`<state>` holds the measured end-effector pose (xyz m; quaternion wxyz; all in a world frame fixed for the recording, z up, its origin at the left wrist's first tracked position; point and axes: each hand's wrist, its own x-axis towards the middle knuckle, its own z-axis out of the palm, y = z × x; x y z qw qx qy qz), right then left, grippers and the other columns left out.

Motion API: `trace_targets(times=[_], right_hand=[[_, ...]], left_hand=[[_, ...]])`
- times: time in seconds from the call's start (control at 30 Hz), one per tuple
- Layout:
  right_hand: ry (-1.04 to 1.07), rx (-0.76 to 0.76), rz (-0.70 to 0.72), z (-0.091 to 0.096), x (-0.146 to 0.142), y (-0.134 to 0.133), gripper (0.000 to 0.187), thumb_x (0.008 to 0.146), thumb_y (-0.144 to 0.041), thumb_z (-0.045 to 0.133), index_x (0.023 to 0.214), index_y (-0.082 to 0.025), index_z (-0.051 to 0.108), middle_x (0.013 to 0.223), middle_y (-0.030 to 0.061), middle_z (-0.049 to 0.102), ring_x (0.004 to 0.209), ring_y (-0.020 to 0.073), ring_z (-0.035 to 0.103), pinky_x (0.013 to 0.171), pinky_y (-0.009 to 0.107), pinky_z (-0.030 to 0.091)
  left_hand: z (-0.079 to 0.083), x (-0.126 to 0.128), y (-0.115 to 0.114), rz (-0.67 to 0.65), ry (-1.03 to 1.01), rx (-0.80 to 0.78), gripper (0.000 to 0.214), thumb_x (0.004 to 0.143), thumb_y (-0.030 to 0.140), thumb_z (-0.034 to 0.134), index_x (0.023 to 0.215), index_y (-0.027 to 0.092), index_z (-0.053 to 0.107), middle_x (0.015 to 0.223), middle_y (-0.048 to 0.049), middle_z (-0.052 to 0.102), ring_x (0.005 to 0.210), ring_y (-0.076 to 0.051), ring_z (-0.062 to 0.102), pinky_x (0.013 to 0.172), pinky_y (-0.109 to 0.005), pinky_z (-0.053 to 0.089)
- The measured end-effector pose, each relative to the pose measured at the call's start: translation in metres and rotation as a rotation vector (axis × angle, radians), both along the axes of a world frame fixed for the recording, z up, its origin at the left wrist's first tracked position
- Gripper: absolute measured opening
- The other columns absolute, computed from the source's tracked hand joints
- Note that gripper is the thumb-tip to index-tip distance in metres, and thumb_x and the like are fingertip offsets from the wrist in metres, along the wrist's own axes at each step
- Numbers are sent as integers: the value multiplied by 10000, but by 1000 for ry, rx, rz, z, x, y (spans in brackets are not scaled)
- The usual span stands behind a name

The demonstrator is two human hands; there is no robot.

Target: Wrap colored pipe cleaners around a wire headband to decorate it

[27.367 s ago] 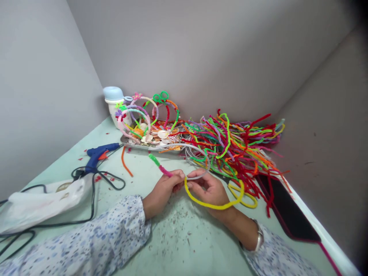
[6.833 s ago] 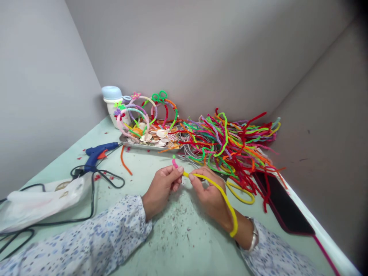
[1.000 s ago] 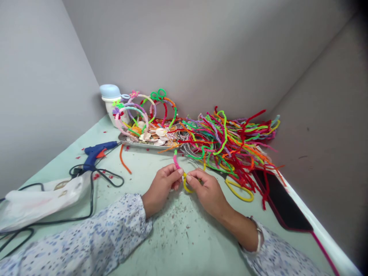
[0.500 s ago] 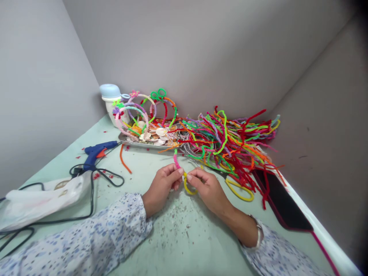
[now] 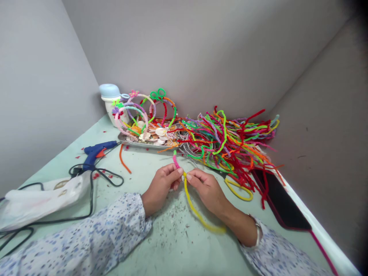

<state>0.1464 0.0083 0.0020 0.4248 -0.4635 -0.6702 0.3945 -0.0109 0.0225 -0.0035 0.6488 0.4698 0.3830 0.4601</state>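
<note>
My left hand (image 5: 161, 186) pinches a headband wrapped in pink and green pipe cleaner (image 5: 175, 160), whose short end sticks up past my fingers. My right hand (image 5: 206, 188) pinches a yellow pipe cleaner (image 5: 196, 210) right beside the left fingertips. The yellow strand trails down and to the right under my right wrist. Both hands hover over the pale green table (image 5: 172, 237) near its middle.
A big heap of coloured pipe cleaners (image 5: 230, 143) lies at the back right. A metal tray (image 5: 143, 144) holds shells and finished headbands (image 5: 138, 113). A white jar (image 5: 110, 101), blue glue gun (image 5: 96, 150) with cable, plastic bag (image 5: 37, 201), yellow loop (image 5: 238, 189) and dark phone (image 5: 283, 211) lie around.
The yellow pipe cleaner, bunched in a small loop between my fingertips before, now stretches out down and right under my right wrist. My left hand has stayed in place.
</note>
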Motion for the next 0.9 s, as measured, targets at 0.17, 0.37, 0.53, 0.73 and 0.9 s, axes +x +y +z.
trace_targets(times=[0.17, 0.37, 0.53, 0.73, 0.9], right_hand=[[-90, 118, -2, 2, 2, -1, 163, 868, -231, 510, 763, -188, 626, 748, 7, 588, 740, 160, 545, 693, 280, 430], [-266, 377, -55, -5, 1, -1, 120, 777, -113, 545, 839, -202, 596, 824, 30, 609, 822, 197, 557, 772, 327, 433], [-363, 546, -98, -11, 0, 2, 106, 805, -121, 551, 863, -206, 575, 844, 39, 623, 851, 204, 562, 825, 361, 422], [-409, 705, -133, -11, 2, 4, 110, 825, -151, 579, 910, -217, 557, 847, 33, 645, 846, 204, 582, 866, 396, 418], [-474, 782, -96, -9, 4, 3, 126, 847, -129, 549, 919, -224, 589, 867, 44, 646, 857, 205, 570, 874, 405, 429]], left_hand=[[0, 0, 0, 10, 0, -16, 269, 791, 363, 650, 676, 159, 517, 557, 51, 465, 456, -59, 366, 465, -204, 265], [-2, 0, 1, 13, -22, -24, 256, 802, 350, 636, 679, 159, 518, 558, 53, 473, 451, -56, 372, 464, -198, 275], [-2, 0, 1, 7, -29, -23, 252, 815, 335, 625, 679, 152, 516, 568, 48, 474, 452, -51, 371, 457, -192, 272], [-1, 0, 1, 7, -6, -16, 285, 807, 367, 629, 658, 156, 510, 523, 56, 427, 434, -52, 319, 447, -199, 225], [-1, 0, 0, 3, 4, -9, 312, 804, 392, 626, 640, 163, 491, 518, 59, 412, 440, -60, 305, 457, -214, 218]])
